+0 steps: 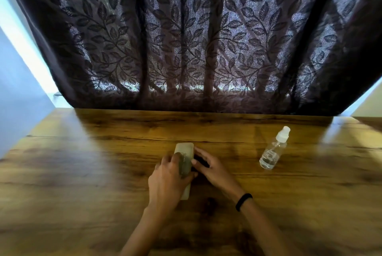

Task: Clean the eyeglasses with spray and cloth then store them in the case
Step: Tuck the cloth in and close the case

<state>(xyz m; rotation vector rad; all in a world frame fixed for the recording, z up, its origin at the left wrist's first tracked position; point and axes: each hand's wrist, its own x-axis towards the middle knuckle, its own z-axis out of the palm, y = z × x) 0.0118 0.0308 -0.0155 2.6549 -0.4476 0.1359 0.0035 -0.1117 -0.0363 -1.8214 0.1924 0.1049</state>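
Note:
A pale green eyeglass case (pixel 184 152) lies lengthwise on the wooden table (pixel 82 173) in the middle. My left hand (pixel 167 181) lies over its left side and grips it. My right hand (pixel 213 168) rests against the case's right side, fingers bent over something dark (pixel 201 161) that I cannot make out. A clear spray bottle (pixel 273 149) with a white nozzle stands to the right, apart from both hands. I cannot make out the eyeglasses or a cloth.
A dark leaf-patterned curtain (pixel 186 38) hangs behind the table's far edge. A black band (pixel 244 202) sits on my right wrist. Bare wood surface stretches to the left and right of the hands.

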